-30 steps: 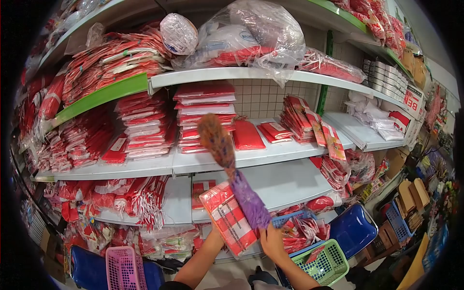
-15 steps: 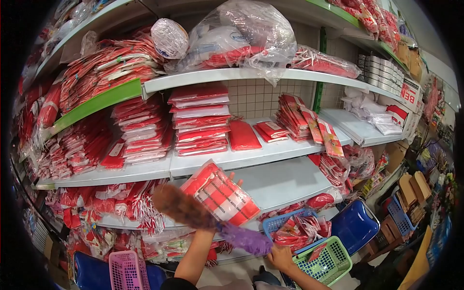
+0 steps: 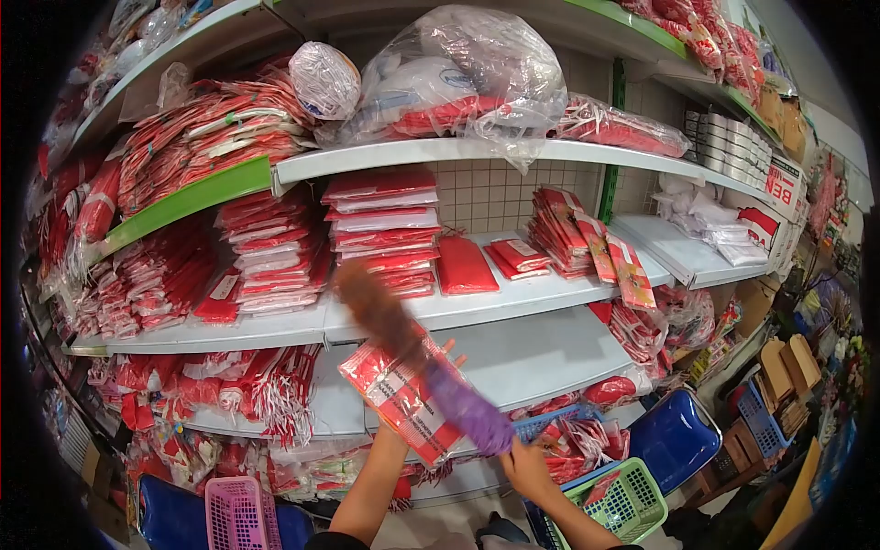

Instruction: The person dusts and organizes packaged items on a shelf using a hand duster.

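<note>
My left hand [image 3: 456, 356] holds up a clear plastic packet [image 3: 390, 380] with red and white contents and dark print. Most of that hand is hidden behind the packet; only a few fingertips show at its upper right edge. My right hand [image 3: 528, 471] is closed around the lower end of a duster [image 3: 469, 403], whose fluffy head is purple near the hand and brown toward the tip. The duster lies across the front of the packet, and its blurred brown end points up and left toward the stacked red and white packets [image 3: 383, 229].
A middle shelf [image 3: 394, 316] carries stacked packets, above a lower shelf [image 3: 541, 353]. Large plastic bags [image 3: 458, 73] sit on the shelf above. Below stand a blue basket [image 3: 550, 423], a green basket [image 3: 632, 504], a pink basket [image 3: 240, 513] and a blue stool [image 3: 678, 438].
The duster has swung upward, its brown end rising toward the middle shelf. The packet has tilted more steeply and shifted slightly down and left in view.
</note>
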`<state>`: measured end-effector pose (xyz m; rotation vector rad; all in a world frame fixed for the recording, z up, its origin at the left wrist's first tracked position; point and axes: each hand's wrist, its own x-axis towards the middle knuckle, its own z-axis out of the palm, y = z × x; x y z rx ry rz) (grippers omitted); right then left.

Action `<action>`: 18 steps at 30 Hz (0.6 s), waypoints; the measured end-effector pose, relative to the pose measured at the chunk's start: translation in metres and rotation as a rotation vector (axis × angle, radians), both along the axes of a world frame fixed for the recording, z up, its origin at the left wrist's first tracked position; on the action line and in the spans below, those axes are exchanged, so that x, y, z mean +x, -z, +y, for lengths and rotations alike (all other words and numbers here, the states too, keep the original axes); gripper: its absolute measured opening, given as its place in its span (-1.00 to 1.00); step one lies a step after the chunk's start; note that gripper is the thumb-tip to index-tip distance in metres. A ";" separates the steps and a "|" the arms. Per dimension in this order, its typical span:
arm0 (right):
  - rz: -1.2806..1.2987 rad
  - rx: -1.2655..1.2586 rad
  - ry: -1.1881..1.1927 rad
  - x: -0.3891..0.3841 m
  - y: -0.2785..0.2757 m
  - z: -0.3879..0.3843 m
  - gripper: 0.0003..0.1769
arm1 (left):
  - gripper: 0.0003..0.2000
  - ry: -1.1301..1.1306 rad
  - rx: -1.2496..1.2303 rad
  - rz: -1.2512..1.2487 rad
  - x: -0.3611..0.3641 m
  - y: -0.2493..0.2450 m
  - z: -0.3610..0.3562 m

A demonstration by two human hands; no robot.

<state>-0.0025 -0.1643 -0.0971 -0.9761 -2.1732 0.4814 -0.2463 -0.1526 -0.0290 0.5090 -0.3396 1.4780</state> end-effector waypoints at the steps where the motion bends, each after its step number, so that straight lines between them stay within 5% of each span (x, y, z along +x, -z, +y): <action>1: -0.040 0.078 -0.010 0.002 -0.002 0.002 -0.72 | -0.41 -0.145 0.123 0.321 0.015 -0.038 -0.009; 3: -0.121 0.235 -0.032 0.007 -0.011 0.006 -0.73 | -0.37 -0.188 0.011 0.356 0.017 -0.048 -0.017; 4: -0.202 0.042 0.072 0.009 -0.017 0.012 -0.72 | -0.35 -0.172 0.002 0.349 0.013 -0.041 -0.015; 9: 0.379 -0.116 0.264 -0.005 -0.070 0.063 -0.68 | -0.29 -0.088 -0.063 0.343 -0.002 -0.013 -0.005; 11: 0.312 0.004 0.217 -0.007 -0.093 0.090 -0.65 | -0.29 -0.098 -0.104 0.358 -0.006 -0.003 -0.005; 18: 0.163 -0.270 0.033 -0.042 -0.151 0.195 -0.40 | -0.27 -0.099 -0.231 0.458 -0.015 0.019 -0.011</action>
